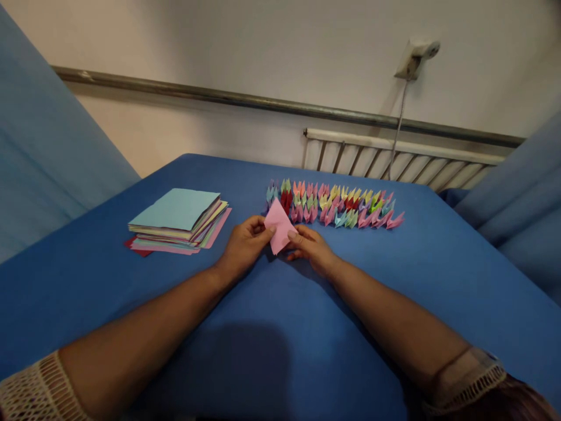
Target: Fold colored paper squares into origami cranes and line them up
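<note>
A folded piece of pink paper (280, 227), shaped like a diamond with one corner up, is held just above the blue table between my two hands. My left hand (249, 242) pinches its left edge, thumb in front and fingers behind. At the right corner, my right hand (312, 247) grips the paper the same way, its lower fingers curled beneath. Behind the paper stand rows of small folded paper cranes (335, 204) in many colours; the pink sheet hides a few of them.
To the left lies a stack of coloured paper sheets (175, 210), light blue on top, edges uneven. The blue table (245, 351) reaches back towards a wall with a metal rail (245, 100), a radiator (394, 153) and a socket with a cord (414, 61). Blue curtains (52, 134) hang at both sides.
</note>
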Motion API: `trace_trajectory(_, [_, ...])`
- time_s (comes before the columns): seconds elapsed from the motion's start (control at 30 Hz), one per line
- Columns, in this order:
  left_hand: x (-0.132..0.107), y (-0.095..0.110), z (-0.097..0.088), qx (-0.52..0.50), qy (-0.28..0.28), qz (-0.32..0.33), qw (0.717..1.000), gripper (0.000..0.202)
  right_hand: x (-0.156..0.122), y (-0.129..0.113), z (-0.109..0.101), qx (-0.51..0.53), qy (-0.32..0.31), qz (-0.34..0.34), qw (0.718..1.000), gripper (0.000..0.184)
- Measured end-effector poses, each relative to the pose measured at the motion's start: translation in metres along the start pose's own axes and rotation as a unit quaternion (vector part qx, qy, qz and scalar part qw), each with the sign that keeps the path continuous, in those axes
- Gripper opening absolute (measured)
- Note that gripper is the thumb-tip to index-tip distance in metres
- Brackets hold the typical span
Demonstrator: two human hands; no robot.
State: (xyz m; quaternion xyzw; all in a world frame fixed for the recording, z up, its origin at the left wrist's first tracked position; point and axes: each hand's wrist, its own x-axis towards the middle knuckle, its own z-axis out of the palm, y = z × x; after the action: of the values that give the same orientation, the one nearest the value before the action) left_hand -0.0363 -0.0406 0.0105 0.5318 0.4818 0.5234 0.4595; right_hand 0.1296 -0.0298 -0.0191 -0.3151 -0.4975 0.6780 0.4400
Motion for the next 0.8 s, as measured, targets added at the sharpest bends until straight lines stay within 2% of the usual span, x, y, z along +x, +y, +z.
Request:
trace_trajectory(0.1, [-0.002,-0.005,-0.001,0.071,-0.099,-0.005,0.993,0.021,0.004,0.002,0.000,-0.027,0.062,-0.039,0.997,0.034])
trace_trajectory(0.17, [-0.005,-0.008,0.000,0.088,-0.124,-0.013,0.988,0.019,0.006,0.005,0.000,-0.044,0.090,-0.055,0.994,0.033])
trace_trajectory(0.3, [-0.007,-0.008,0.006,0.047,-0.093,-0.031,0.994,0.023,0.009,0.007,-0.001,-0.006,0.127,-0.065,0.990,0.031])
trace_trajectory(0.4, [-0.008,-0.006,0.008,0.010,-0.100,-0.077,0.992,0.026,0.010,0.005,-0.001,0.018,0.141,-0.078,0.987,0.032])
trace_trajectory(0.47, [-0.009,-0.006,0.008,0.001,-0.097,-0.081,0.992,0.026,0.010,0.005,-0.001,0.020,0.151,-0.085,0.985,0.033])
trace_trajectory(0.63, [-0.010,-0.006,0.004,0.048,-0.072,0.005,0.996,0.036,0.011,0.007,-0.001,0.022,0.150,-0.093,0.984,0.035])
trace_trajectory(0.8, [-0.009,-0.003,0.003,0.120,-0.090,0.048,0.988,0.018,0.010,0.008,-0.002,0.023,0.129,-0.105,0.986,0.036])
